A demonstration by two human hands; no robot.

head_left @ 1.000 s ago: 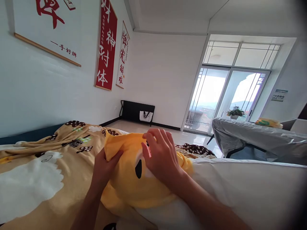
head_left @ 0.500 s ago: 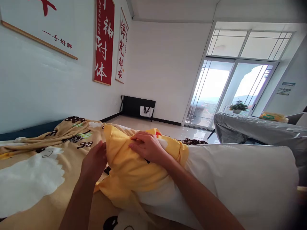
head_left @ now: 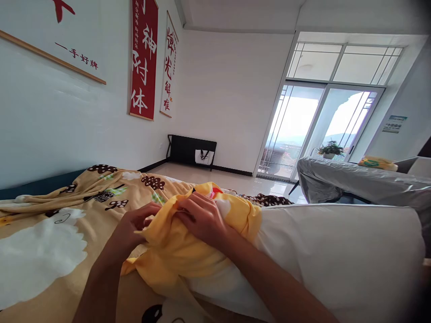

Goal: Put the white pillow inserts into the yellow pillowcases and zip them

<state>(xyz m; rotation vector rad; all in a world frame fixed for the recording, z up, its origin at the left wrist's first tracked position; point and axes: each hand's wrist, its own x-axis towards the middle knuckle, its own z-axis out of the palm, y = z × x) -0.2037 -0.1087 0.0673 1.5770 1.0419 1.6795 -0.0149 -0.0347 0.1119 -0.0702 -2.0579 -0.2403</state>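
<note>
A white pillow [head_left: 340, 255] lies across the bed, its left end partly inside a yellow pillowcase [head_left: 182, 251] printed with a cartoon face. My left hand [head_left: 133, 229] pinches the pillowcase's left edge with closed fingers. My right hand [head_left: 202, 217] grips the bunched yellow cloth on top of the pillow end, fingers curled into the fabric. The two hands are close together, almost touching.
A tan blanket [head_left: 50, 229] with white sheep and mushroom prints covers the bed to the left. Red and white scrolls [head_left: 144, 58] hang on the left wall. A grey-covered table [head_left: 357, 181] stands at right, before glass balcony doors [head_left: 319, 130]. A black rack [head_left: 191, 154] sits by the far wall.
My right hand went from lying flat on the pillowcase to gripping its bunched cloth. My left hand let go briefly, then pinched the edge again, and the cloth's corner has been pulled down.
</note>
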